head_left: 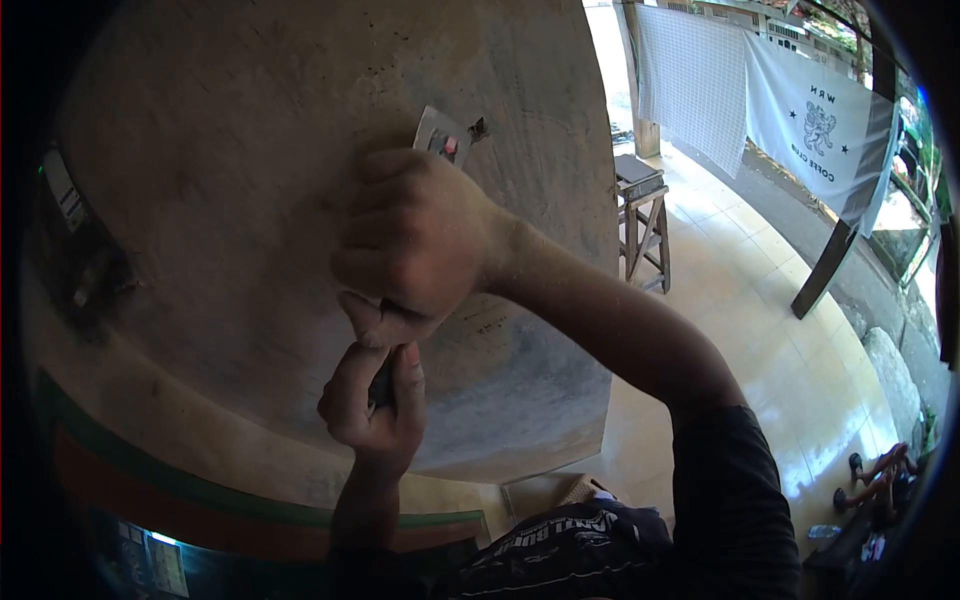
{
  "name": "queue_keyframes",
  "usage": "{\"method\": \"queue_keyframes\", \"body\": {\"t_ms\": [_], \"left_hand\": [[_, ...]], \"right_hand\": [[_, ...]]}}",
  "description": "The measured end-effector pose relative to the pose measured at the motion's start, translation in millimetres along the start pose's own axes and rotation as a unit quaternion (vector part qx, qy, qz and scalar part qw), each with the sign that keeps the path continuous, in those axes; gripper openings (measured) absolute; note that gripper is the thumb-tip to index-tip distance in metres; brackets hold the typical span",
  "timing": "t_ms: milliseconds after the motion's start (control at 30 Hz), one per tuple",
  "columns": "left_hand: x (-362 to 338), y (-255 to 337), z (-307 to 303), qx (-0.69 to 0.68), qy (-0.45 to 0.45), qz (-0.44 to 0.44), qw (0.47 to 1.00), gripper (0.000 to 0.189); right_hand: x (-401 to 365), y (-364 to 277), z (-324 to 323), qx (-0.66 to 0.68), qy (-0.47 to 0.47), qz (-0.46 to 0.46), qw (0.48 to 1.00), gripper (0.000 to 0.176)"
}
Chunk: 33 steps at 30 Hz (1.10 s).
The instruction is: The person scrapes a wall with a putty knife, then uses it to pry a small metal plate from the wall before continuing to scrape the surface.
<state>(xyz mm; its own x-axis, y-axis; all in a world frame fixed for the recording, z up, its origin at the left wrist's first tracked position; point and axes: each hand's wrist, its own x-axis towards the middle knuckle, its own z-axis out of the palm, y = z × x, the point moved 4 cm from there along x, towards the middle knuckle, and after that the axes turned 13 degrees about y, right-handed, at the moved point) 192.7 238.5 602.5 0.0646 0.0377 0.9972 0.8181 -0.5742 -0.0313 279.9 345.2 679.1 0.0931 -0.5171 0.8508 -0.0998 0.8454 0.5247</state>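
Our right hand [420,235] is clenching a small silvery red-marked foil sachet [443,135] well inside the edge of the round grey concrete tabletop [230,200], our left hand [375,405] pinching a slim dark object [381,385] below; we are judging the sachet light, slippery, best pinched flat.

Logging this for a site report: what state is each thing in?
tool, blade sticking out above the fist, at the grey wall.
right hand, clenched round the tool.
left hand, closed round its dark handle.
wooden stool, upright.
banner, hanging.
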Motion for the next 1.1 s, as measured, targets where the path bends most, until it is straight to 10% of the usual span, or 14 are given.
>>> {"method": "queue_keyframes", "body": {"t_ms": [200, 367, 700, 867, 1100], "left_hand": [[-16, -10, 8, -0.071, 0.046, -0.225, 0.971, 0.020], [-21, -8, 33, -0.294, 0.065, -0.455, 0.838, 0.017], [-123, -15, -4, -0.334, -0.030, -0.620, 0.709, 0.030], [-213, -24, -26, -0.333, 0.026, -0.711, 0.619, 0.034], [-244, -8, -54, -0.264, 0.012, -0.740, 0.619, 0.033]], "right_hand": [[3, 3, 2, -0.023, -0.156, 0.051, 0.986, 0.029], [-8, 5, 1, -0.054, -0.299, 0.088, 0.949, 0.031], [-87, -71, -21, 0.009, -0.237, 0.190, 0.953, 0.015], [-138, -114, -34, 0.051, -0.115, 0.414, 0.902, 0.009], [-176, -162, -42, 0.030, 0.041, 0.533, 0.845, 0.007]]}}
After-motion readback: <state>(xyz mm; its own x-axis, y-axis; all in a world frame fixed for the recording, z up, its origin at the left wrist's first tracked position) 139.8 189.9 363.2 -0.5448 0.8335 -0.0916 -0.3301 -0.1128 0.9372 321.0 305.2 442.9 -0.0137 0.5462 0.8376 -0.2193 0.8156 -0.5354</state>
